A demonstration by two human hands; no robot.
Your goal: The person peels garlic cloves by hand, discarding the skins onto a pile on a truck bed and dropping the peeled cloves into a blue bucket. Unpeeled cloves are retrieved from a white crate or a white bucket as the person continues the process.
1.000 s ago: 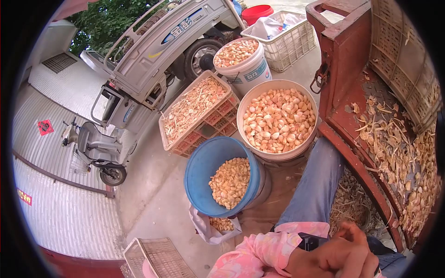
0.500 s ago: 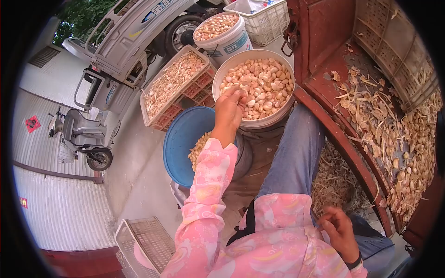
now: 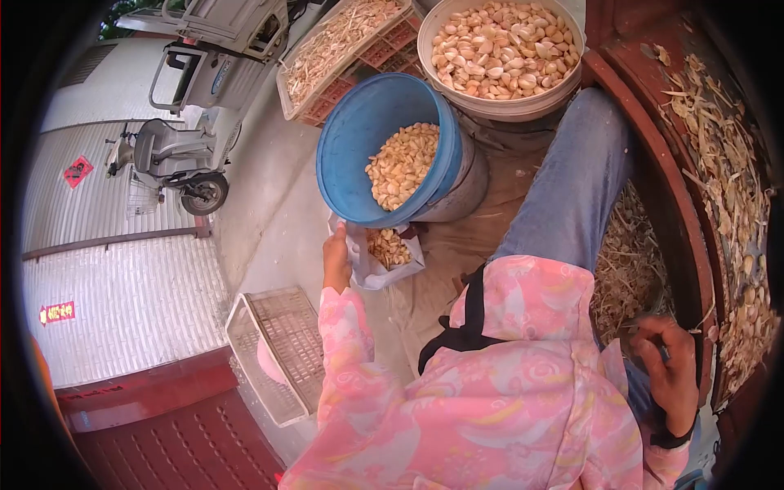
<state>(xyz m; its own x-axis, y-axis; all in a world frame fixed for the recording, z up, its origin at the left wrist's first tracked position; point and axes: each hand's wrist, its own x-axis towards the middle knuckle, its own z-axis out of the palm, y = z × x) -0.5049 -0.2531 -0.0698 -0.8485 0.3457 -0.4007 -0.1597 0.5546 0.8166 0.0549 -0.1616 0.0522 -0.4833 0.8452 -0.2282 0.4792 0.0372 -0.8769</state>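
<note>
My left hand (image 3: 335, 260) reaches down to a small white plastic bag (image 3: 369, 273) on the ground and grips its near edge. The bag holds peeled garlic cloves (image 3: 387, 247) and lies against the base of a tilted blue bucket (image 3: 359, 135) partly filled with cloves. My right hand (image 3: 668, 371) rests low by my lap at the right, fingers curled. What it holds, if anything, is not clear. A pink floral sleeve covers each arm.
A white bucket (image 3: 490, 104) full of cloves stands behind the blue one, beside a pink crate (image 3: 384, 49) of garlic stems. A red trough (image 3: 653, 171) of skins and stalks runs along the right. An empty white crate (image 3: 278, 351) lies lower left. A scooter (image 3: 171, 155) is parked at left.
My left hand has left the white bucket and come down to the white bag below the blue bucket. The view has tilted downward. My right hand stays by my lap.
</note>
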